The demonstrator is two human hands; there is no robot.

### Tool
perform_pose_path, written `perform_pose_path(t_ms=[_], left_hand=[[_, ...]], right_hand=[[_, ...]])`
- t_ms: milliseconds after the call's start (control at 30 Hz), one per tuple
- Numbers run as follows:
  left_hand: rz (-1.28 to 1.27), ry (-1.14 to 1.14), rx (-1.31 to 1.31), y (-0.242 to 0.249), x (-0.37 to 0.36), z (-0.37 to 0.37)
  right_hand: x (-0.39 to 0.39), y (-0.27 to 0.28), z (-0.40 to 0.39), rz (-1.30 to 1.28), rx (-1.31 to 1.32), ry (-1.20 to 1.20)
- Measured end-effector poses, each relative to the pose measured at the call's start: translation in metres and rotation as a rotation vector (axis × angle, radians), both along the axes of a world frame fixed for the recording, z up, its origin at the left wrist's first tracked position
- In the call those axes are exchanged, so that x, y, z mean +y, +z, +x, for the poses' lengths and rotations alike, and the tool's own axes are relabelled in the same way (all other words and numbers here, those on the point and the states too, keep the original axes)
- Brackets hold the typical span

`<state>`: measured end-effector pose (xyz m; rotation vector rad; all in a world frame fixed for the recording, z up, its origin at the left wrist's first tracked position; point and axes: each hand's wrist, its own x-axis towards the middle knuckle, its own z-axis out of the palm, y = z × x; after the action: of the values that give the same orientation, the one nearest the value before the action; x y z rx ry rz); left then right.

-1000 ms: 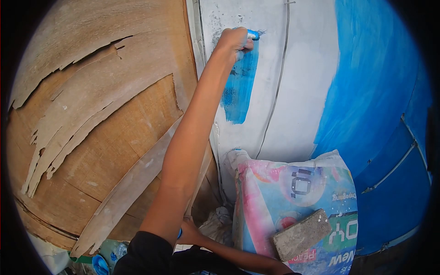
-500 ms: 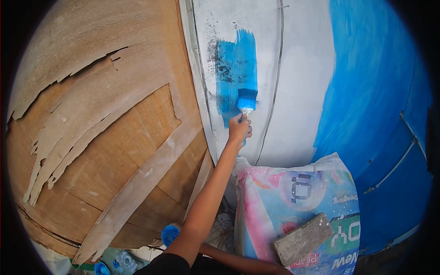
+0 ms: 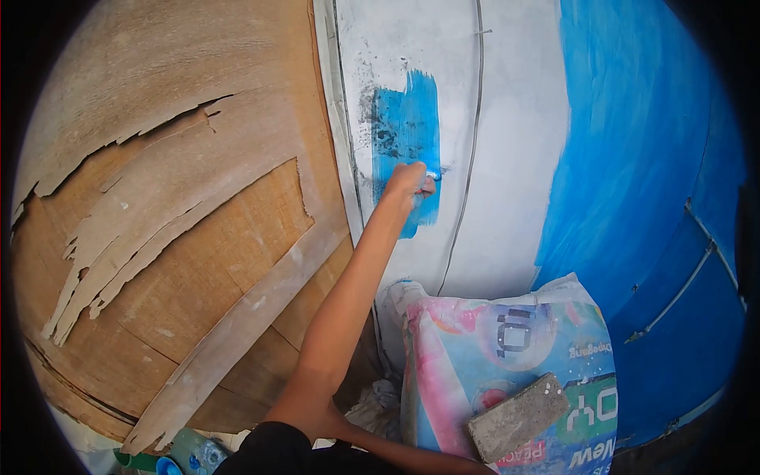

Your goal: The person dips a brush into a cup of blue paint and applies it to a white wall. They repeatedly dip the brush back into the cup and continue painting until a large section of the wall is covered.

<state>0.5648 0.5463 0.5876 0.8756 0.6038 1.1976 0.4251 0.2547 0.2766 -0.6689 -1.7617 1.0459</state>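
My left hand (image 3: 412,182) is closed around a paintbrush (image 3: 433,173) against the white wall. Only a small part of the brush shows beside the fingers; its bristles are mostly hidden. Around the hand is a streaky patch of blue paint (image 3: 405,119), with dark specks showing through its left side. My right forearm (image 3: 412,454) crosses low in the view and passes behind my left arm. The right hand itself is hidden, so whatever it holds cannot be seen.
Peeling plywood (image 3: 237,229) stands on the left. A filled printed sack (image 3: 451,372) sits below the wall, carrying a grey brick-like block (image 3: 518,416). A thin cable (image 3: 467,174) runs down the white wall (image 3: 514,158); blue-painted wall (image 3: 625,142) lies right. A blue container (image 3: 168,465) is at bottom left.
My left hand has moved up the wall with the paintbrush, and blue now covers more of the patch's lower right. The blue container beside my left arm has gone out of sight.
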Motion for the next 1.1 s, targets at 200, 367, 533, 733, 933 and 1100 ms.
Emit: perform_pose_path(t_ms=[200, 367, 533, 733, 933, 1100], left_hand=[[0.355, 0.013, -0.056, 0.153, -0.011, -0.01], [0.546, 0.066, 0.021, 0.146, -0.015, -0.025], [0.326, 0.068, 0.161, 0.01, 0.0, -0.039], [-0.018, 0.018, 0.182, -0.163, -0.012, -0.056], [-0.337, -0.024, 0.234, -0.225, -0.035, -0.078], [-0.518, -0.091, 0.068, -0.256, -0.007, -0.091]], right_hand=[[0.005, -0.001, -0.002, 0.113, -0.179, -0.044], [0.005, 0.003, -0.002, 0.078, -0.135, 0.004], [0.004, -0.009, -0.002, 0.085, -0.157, -0.042], [-0.003, -0.031, -0.004, -0.227, 0.126, 0.079], [0.008, -0.072, -0.021, -0.163, 0.021, 0.13], [0.0, -0.019, 0.004, -0.263, -0.092, 0.132]])
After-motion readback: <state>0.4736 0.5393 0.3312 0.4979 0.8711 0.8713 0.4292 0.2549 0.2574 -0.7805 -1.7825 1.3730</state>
